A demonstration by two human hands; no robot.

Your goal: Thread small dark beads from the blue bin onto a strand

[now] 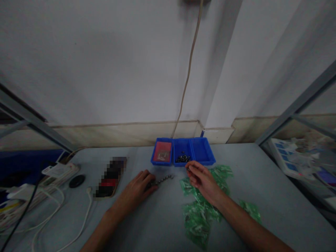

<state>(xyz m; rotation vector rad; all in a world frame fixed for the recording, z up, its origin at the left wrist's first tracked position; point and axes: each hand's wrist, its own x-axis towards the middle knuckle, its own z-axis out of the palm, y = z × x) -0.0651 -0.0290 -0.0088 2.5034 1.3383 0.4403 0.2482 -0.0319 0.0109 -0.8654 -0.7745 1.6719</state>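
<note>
My left hand (143, 185) is closed on one end of a dark beaded strand (164, 179), whose other end lies on the table. Just in front of the blue trays, my right hand (201, 176) pinches a small dark piece (188, 168), too small to name. The middle blue tray (183, 141) holds many small dark metal parts (183, 158). In the left tray lies a pink sheet (160, 147) with a small clear bag (163, 155) on it. Green plastic packets (197, 222) lie beneath and beside my right hand and forearm.
A phone-like object (110, 178), partly pixelated, lies left of my left hand. Farther left are a round black item (77, 181), white cables (85, 217) and power strips (63, 171). Metal frame bars (296, 105) stand at the right, beside a shelf with bags.
</note>
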